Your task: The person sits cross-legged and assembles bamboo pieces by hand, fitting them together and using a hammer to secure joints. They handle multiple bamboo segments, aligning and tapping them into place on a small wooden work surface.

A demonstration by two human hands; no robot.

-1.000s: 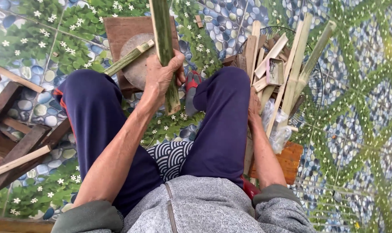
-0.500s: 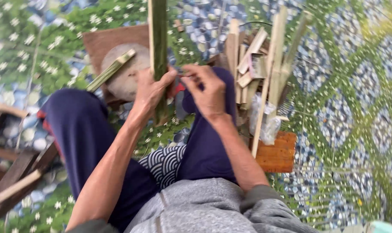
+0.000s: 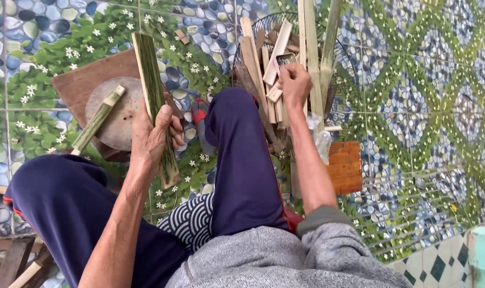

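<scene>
Patterned floor tiles (image 3: 424,80) underlie left hand (image 3: 153,140) clutching bamboo slat (image 3: 154,101).

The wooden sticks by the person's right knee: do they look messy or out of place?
Somewhat. The pale split wooden sticks lie jumbled at mixed angles in a round wire basket, several jutting past its rim. The right hand reaches among them; the left hand holds a green bamboo slat.

Tight between the knees, open out on the tiles

Beyond the left hand (image 3: 156,136) fingers lie a round block (image 3: 117,120) and green stick (image 3: 96,121); the right hand (image 3: 293,82) fingers sit among crowded wood strips (image 3: 264,64) in a wire basket (image 3: 344,101); bare floor (image 3: 429,106) lies to their right.
</scene>
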